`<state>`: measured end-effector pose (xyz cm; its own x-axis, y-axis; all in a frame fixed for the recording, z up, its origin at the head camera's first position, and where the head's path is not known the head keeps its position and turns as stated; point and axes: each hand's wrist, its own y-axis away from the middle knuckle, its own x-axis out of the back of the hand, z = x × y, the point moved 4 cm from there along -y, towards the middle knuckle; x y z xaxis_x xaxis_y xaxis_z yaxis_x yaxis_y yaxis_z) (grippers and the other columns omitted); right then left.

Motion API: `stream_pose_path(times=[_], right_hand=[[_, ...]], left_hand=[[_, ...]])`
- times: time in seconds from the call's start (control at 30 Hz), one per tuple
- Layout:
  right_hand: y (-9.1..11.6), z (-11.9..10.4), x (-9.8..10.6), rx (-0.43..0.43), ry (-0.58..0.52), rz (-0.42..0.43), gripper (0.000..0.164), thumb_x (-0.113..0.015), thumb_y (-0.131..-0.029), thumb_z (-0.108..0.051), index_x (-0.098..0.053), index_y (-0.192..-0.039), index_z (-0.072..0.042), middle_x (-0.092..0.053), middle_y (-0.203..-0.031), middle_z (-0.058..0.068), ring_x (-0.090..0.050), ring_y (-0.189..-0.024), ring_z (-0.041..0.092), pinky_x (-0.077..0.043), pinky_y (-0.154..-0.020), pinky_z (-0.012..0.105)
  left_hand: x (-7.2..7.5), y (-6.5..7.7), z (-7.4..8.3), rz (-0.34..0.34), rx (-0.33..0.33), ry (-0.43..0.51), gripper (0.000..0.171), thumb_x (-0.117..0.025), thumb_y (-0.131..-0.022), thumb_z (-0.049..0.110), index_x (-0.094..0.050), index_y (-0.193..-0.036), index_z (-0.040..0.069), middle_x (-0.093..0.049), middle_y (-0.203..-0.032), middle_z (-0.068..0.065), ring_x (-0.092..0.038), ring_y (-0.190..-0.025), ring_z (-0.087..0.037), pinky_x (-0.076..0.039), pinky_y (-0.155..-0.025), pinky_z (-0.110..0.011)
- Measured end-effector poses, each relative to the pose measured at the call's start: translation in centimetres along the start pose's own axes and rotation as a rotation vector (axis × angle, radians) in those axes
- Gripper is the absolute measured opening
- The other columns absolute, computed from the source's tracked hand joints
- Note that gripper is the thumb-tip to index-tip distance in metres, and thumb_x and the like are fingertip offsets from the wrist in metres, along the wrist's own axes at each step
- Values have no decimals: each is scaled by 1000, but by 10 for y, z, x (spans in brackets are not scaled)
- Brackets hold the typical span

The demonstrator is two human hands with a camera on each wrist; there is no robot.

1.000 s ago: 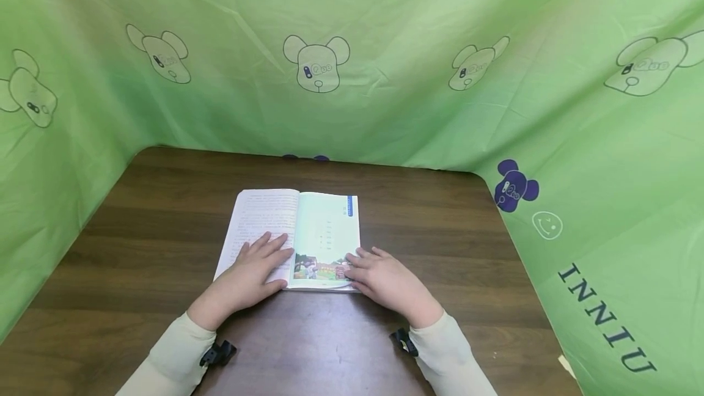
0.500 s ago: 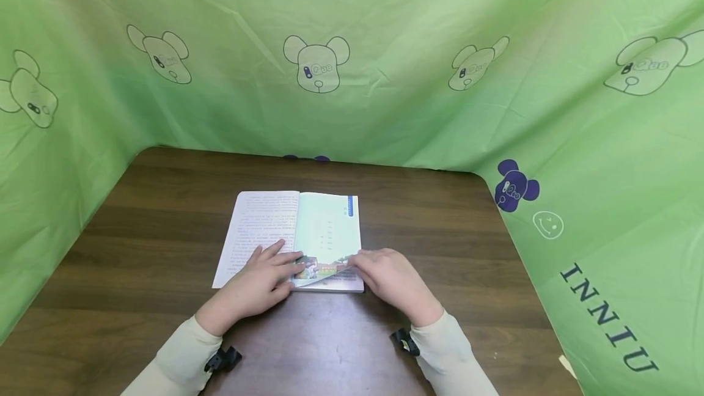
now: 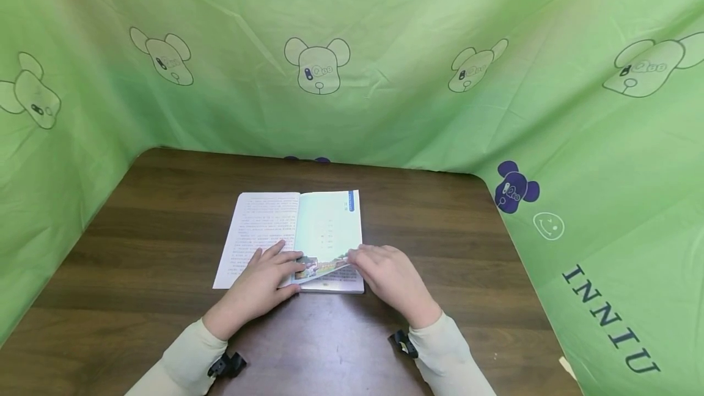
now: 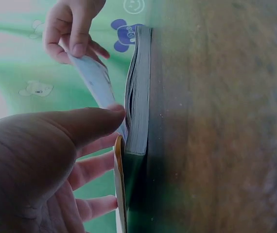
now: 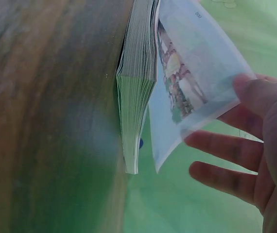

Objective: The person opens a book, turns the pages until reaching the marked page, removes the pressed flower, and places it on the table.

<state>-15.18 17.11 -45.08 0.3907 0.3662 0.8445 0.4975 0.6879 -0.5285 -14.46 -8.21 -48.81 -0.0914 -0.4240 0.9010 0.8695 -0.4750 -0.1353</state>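
the left hand (image 3: 257, 291), fingers apart, rests on a thick, white-paper open book (image 3: 264, 212) on the brown wooden bench (image 3: 154, 225); the right hand's (image 3: 392, 278) grip pinches a thin pale-green page (image 3: 327, 219) near right, which could tear if the left hand pins it.

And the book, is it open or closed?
Open: the book lies spread on the table, pages showing on both sides; the right hand holds a page raised.

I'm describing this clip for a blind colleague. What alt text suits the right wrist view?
The right hand pinches the edge of a raised, illustrated page, holding it apart from the rest of a thick open book. The book lies on a brown wooden table; green fabric hangs beyond.
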Motion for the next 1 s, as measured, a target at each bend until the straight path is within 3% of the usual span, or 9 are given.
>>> stream_pose_path(times=[0.2, 0.33, 0.47, 0.57, 0.67, 0.83, 1.0], right_hand=[[0, 4, 5, -62, -54, 44, 15, -69, -97, -23, -70, -110, -14, -73, -125, -1, -70, -114, 16, -57, -90, 39], [1, 9, 5, -133, -76, 39, 22, -74, -93, -24, -66, -110, -12, -67, -136, 2, -68, -116, 19, -56, -90, 39], [2, 11, 3, -177, -91, -1, 28, -76, -91, -28, -65, -112, -12, -64, -139, 3, -66, -119, 21, -54, -94, 41], [3, 12, 0, -181, -98, -40, 31, -77, -91, -30, -66, -115, -12, -64, -139, 4, -64, -124, 22, -52, -99, 44], [3, 12, -1, -188, -98, -86, 36, -77, -91, -32, -67, -120, -13, -63, -141, 5, -61, -127, 25, -50, -104, 46], [5, 12, -5, -194, -98, -154, 45, -76, -93, -35, -65, -131, -13, -60, -144, 8, -59, -131, 27, -46, -108, 47], [7, 12, -9, -174, -125, -190, 55, -77, -92, -38, -61, -138, -12, -57, -148, 11, -55, -136, 31, -43, -112, 51]], left_hand=[[0, 0, 0, -9, 15, -7, 34, -72, -96, 30, -73, -129, 23, -61, -145, 3, -38, -149, -37, -28, -111, -75], [0, 0, -1, 35, 17, -14, 39, -70, -97, 30, -68, -135, 19, -61, -145, -2, -44, -146, -35, -32, -110, -72], [5, 1, -3, 144, 22, -11, 75, -74, -93, 27, -40, -156, 7, -49, -155, -15, -43, -145, -36, -36, -113, -63], [10, 2, -3, 242, 12, -6, 109, -82, -85, 25, -9, -164, 2, -26, -166, -22, -28, -152, -39, -30, -118, -59], [15, 3, -4, 332, -14, -29, 128, -89, -77, 23, 3, -164, 4, -8, -169, -23, -12, -155, -43, -23, -118, -66], [22, 6, -7, 426, -76, -126, 134, -93, -70, 24, 1, -164, 10, 5, -170, -24, 2, -156, -45, -10, -116, -74], [27, 9, -10, 384, -97, -222, 126, -92, -70, 28, -9, -166, 16, 7, -171, -21, 8, -156, -46, 4, -113, -78]])
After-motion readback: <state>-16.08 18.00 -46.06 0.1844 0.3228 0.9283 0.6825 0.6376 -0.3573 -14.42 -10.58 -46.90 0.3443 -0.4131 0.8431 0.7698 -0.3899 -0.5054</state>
